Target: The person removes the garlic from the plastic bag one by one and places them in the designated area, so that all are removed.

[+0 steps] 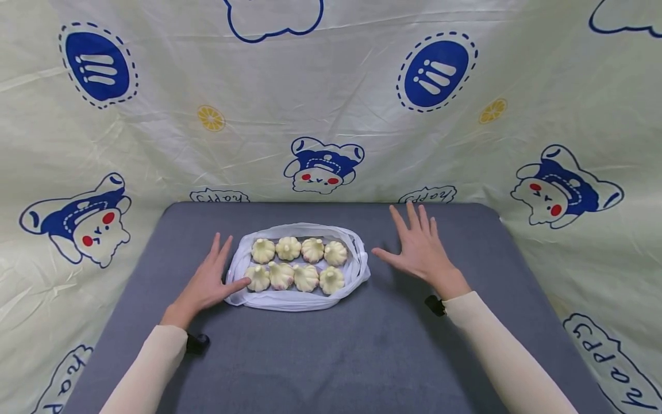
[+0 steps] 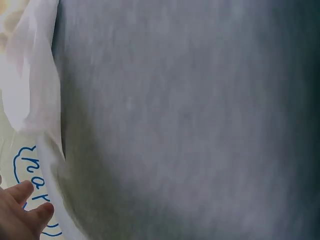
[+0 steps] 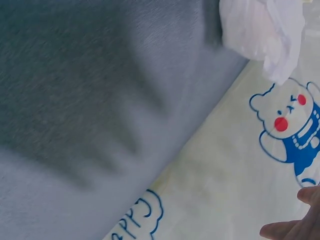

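Several pale garlic bulbs [image 1: 288, 248] lie in two rows inside a white plastic bag [image 1: 297, 303] whose rim is rolled open around them. My left hand [image 1: 207, 280] is at the bag's left side with its fingers straight; its thumb reaches over the rim to the nearest front bulb. Whether that thumb touches the bulb, I cannot tell. To the right of the bag, apart from it, my right hand [image 1: 420, 250] is spread wide and holds nothing. Both wrist views show the bag's outer side, at left [image 2: 30, 85] and at upper right [image 3: 257, 30].
The bag sits on a grey cloth-covered table [image 1: 310, 362] with rounded far corners. Behind and beside it hangs a pale curtain [image 1: 351, 75] printed with blue cartoon figures. Shadows of the right hand fall on the cloth.
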`<state>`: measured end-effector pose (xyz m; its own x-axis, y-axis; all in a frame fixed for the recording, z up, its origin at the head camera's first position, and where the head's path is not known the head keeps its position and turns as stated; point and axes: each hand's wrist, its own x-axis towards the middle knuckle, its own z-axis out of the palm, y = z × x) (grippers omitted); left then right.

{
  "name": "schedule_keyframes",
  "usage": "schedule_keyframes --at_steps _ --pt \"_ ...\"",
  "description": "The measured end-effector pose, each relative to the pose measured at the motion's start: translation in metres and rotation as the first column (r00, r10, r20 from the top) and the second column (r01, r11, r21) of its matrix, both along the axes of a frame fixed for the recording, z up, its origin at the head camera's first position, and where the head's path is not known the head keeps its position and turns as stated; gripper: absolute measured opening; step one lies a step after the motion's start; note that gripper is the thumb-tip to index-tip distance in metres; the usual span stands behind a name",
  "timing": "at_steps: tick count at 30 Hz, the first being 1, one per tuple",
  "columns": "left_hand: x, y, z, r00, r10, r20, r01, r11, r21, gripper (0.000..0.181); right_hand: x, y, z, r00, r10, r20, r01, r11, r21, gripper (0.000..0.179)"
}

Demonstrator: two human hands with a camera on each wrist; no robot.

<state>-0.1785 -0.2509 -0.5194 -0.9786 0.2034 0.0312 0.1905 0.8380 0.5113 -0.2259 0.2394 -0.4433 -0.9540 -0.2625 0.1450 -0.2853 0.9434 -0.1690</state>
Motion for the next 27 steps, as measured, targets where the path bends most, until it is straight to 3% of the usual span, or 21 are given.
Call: schedule_keyframes --at_steps 13,20,27 --pt "0.003 0.024 -0.011 0.998 -0.044 0.047 0.039 0.994 0.105 0.124 0.007 -0.037 0.004 0.993 0.115 0.03 -0.115 0.993 0.008 0.112" --pt "0.002 0.03 -0.015 0.995 -0.075 0.057 0.065 0.984 0.165 0.122 0.008 -0.06 0.004 0.983 0.179 0.042 -0.177 0.983 -0.052 0.109" --pt "0.0 0.035 -0.02 0.997 -0.068 0.036 0.059 0.974 0.219 0.117 0.006 -0.084 0.009 0.971 0.229 0.069 -0.219 0.967 -0.129 0.106"
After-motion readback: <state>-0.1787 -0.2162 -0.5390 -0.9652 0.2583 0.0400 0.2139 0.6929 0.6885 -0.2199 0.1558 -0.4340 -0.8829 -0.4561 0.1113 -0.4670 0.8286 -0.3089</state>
